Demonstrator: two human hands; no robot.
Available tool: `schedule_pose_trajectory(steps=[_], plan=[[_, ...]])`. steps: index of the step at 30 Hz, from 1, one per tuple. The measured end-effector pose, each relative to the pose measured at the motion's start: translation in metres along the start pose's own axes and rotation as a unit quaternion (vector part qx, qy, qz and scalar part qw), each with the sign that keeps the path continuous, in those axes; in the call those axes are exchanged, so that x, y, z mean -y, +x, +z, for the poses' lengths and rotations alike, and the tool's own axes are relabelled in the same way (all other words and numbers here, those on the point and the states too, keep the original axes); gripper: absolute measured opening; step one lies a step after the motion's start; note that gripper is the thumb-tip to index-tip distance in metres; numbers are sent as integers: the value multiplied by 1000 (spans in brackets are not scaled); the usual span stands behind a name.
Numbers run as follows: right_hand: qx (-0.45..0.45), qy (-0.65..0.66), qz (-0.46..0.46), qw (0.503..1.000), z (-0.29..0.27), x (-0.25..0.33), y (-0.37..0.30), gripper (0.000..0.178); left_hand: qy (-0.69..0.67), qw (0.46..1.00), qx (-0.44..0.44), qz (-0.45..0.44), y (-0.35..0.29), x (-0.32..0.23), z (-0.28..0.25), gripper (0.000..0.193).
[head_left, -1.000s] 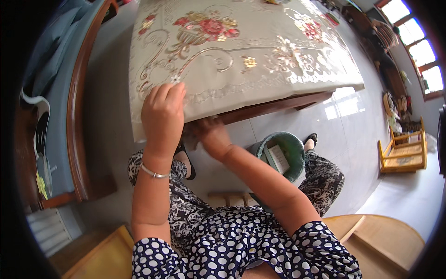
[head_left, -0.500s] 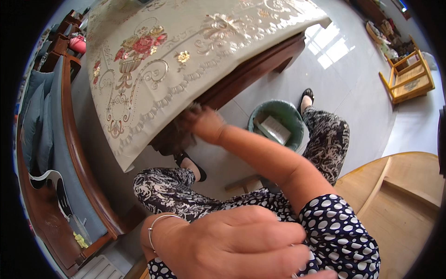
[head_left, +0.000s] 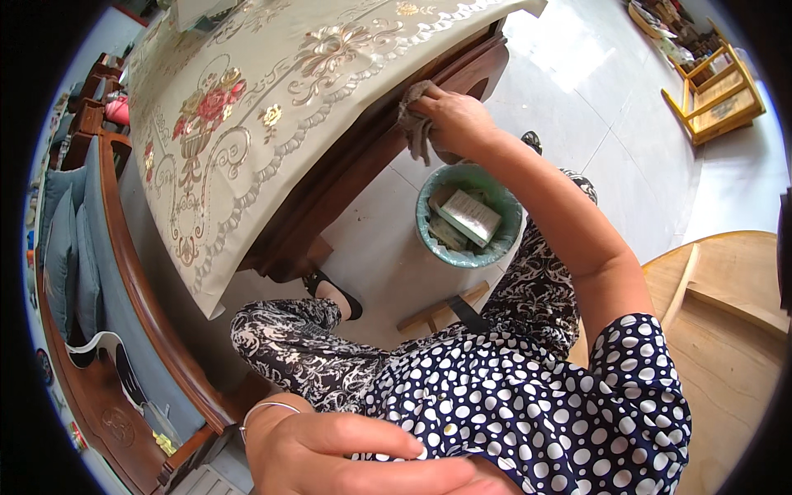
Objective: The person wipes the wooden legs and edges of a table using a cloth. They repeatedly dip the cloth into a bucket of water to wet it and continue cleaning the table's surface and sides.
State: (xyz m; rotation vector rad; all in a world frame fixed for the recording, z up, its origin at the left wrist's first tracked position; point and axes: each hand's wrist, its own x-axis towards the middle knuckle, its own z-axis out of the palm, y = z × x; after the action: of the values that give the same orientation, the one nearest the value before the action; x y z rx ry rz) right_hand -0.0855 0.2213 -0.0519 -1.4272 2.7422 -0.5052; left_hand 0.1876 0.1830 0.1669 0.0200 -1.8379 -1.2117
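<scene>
One grey cloth (head_left: 416,125) is hanging from our gripping right hand (head_left: 458,122) against the table side (head_left: 351,165), below the floral tablecloth (head_left: 285,148); our left hand (head_left: 351,458) is hovering half-open, palm hidden; a bin (head_left: 505,206) is standing on pale tiles (head_left: 594,140).

Cream tablecloth (head_left: 285,144) with silvery scrolls, a red-and-gold bouquet (head_left: 219,103) toward its left edge, and a pale scalloped border along its near edge. The table (head_left: 346,177) beneath is dark reddish brown; the rag (head_left: 415,124) at its near edge is grey-brown. Green bin (head_left: 431,237). Navy shirt (head_left: 528,396) with white dots; black trousers (head_left: 289,338) with white scrollwork. Blue-grey cushions (head_left: 62,256); yellow chair (head_left: 726,95).
</scene>
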Motion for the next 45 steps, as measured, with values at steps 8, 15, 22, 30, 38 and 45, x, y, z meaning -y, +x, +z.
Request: schedule_pose_trajectory(steps=[8,15,22,30,38,45], plan=[[-17,460,223,859,-8,-24,-27,41,-281,909,259,165,3,53,11,17],[-16,774,266,574,-6,-46,-49,30,-262,907,265,195,10,53,65,18],[-55,851,223,472,-31,-58,-58,34,-320,859,399,21,31,101,48,15],[-95,868,263,409,-14,-43,-63,32,-86,873,49,-479,-76,236,68,21],[-92,859,256,434,0,-33,-68,42,-161,905,40,-392,-73,213,131,57],[-35,810,237,535,33,-10,-75,45,-353,753,74,-551,-105,249,134,80]])
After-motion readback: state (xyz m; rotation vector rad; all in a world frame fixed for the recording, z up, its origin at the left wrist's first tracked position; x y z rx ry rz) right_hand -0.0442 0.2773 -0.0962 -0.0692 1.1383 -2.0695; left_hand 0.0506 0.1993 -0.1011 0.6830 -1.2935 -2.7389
